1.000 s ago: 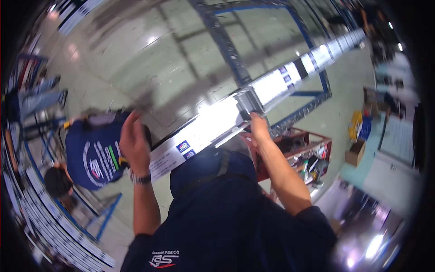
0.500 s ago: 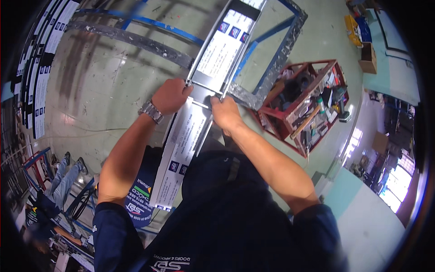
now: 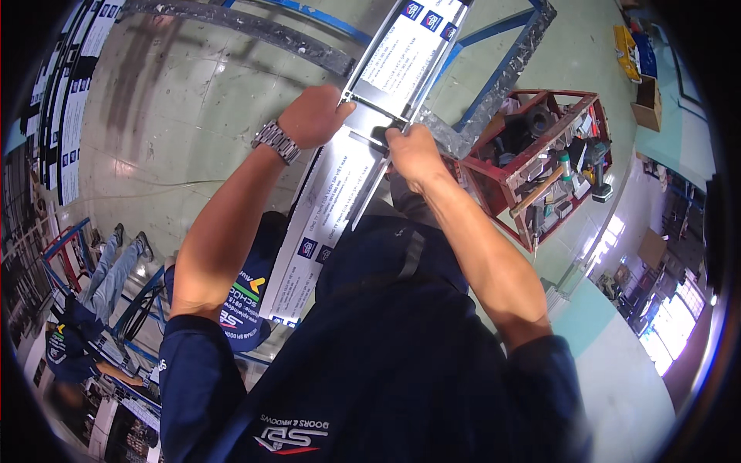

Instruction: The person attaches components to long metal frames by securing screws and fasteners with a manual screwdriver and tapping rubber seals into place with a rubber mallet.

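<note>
A long metal profile [image 3: 333,189] wrapped in white printed film runs from beside my body up to the far edge. Between its two film-covered stretches lies a short bare grey section [image 3: 364,117]. My left hand [image 3: 311,117], with a metal watch on its wrist, grips the profile's left edge at this section, fingers curled in. On the opposite edge my right hand [image 3: 417,154] is closed, its thumb pressing beside a small dark piece [image 3: 380,133]. What its curled fingers touch underneath is hidden.
Blue and grey steel frames [image 3: 494,85] support the profile's far part. A red-framed tool cart [image 3: 532,166] with a cordless drill [image 3: 598,174] stands to the right. Film-wrapped profiles [image 3: 73,116] lie at far left. Another person [image 3: 247,301] in dark blue is close by at lower left; one more works farther left.
The view has shifted, so the hands and profile sit higher and farther right in the picture. Both hands remain at the bare section; the right thumb is now beside the small dark piece.
</note>
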### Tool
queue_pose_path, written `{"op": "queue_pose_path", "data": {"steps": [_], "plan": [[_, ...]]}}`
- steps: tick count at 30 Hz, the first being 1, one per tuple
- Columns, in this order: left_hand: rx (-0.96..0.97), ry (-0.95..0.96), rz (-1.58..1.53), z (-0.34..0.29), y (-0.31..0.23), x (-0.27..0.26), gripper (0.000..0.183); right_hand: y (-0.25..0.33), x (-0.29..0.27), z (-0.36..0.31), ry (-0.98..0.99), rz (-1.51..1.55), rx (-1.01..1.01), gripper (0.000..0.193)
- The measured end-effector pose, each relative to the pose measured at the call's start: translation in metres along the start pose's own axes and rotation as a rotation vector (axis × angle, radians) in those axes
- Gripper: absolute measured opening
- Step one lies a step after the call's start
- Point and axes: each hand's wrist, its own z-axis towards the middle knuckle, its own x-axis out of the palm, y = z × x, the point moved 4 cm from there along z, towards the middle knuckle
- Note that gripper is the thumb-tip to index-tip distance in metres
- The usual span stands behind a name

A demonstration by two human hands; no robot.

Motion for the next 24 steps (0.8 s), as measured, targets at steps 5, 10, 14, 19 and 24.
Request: {"op": "queue_pose_path", "data": {"steps": [5,10,14,19,24], "plan": [[0.207,-0.144,-0.073,0.001,0.003,0.001,0.053,0.001,0.001,0.004,-0.046,0.007,-0.056,0.039],[0.159,-0.075,-0.028,0.002,0.005,-0.002,0.05,0.008,0.0,-0.006,-0.03,0.0,-0.032,0.039],[0.109,0.028,-0.056,0.002,0.009,-0.001,0.05,-0.004,0.008,-0.006,-0.074,0.03,-0.018,0.038],[0.108,0.005,-0.018,0.001,0.003,-0.004,0.051,-0.01,0.007,0.001,-0.059,0.01,-0.012,0.037],[0.127,-0.015,-0.012,-0.004,0.005,0.001,0.05,-0.005,0.004,-0.005,0.01,0.036,0.001,0.038]]}}
